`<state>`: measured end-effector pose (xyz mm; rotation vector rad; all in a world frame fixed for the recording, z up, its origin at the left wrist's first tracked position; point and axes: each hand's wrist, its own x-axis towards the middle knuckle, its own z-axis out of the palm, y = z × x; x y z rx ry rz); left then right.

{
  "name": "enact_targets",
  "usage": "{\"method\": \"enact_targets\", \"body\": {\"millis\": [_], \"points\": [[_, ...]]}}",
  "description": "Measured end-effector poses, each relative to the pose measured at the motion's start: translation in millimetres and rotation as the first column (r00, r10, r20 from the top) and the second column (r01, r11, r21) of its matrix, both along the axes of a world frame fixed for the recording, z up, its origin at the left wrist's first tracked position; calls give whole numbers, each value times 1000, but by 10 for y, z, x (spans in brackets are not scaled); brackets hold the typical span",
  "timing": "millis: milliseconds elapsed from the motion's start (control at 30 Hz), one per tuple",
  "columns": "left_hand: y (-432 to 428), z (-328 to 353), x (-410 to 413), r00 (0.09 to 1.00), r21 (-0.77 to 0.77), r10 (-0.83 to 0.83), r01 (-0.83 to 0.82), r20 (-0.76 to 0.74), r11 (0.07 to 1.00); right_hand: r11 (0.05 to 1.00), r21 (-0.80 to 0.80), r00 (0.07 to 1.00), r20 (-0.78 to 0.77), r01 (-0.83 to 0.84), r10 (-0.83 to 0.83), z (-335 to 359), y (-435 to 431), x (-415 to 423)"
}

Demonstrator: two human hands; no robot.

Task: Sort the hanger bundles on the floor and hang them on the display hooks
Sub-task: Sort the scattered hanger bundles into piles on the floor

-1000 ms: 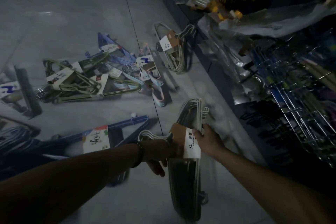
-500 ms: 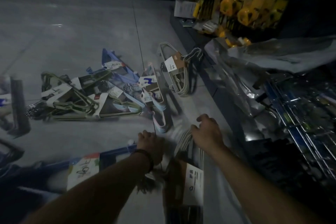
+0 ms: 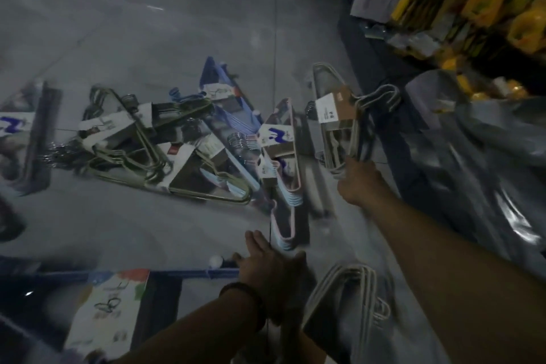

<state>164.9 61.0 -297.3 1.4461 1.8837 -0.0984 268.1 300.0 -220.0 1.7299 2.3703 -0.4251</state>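
Right hand (image 3: 359,183): at the beige bundle (image 3: 334,115), grip unclear
Left hand (image 3: 266,272): fingers loose, empty
Risk: hooks catch, we drag the pink bundle (image 3: 283,162) along

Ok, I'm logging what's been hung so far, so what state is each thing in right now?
left hand: open, holding nothing.
white bundle: on the floor, beside left hand.
beige bundle: on the floor, by the shelf base.
right hand: at beige bundle's near end, grip unclear.
pink bundle: on the floor.
green bundles: heaped on the floor.
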Motion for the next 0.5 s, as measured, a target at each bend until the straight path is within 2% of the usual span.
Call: {"method": "enact_targets", "body": {"millis": [133, 233, 333, 400, 500], "points": [[45, 121, 51, 1000, -25, -11, 11, 8, 1000, 1000, -2, 985, 169, -25, 25, -76, 213, -76], [91, 246, 62, 998, -62, -63, 62, -6, 996, 999, -3, 974, 223, -39, 39, -200, 229, -122], [120, 71, 76, 998, -59, 56, -55, 21, 997, 999, 23, 970, 241, -30, 23, -335, 199, -139], [140, -47, 58, 994, -69, 107, -105, 19, 992, 998, 52, 974, 225, -29, 16, -399, 154, -62], [152, -8, 70, 1000, -81, 23, -23, -7, 996, 995, 86, 997, 62, -50, 44, -461, 40, 108]]}}
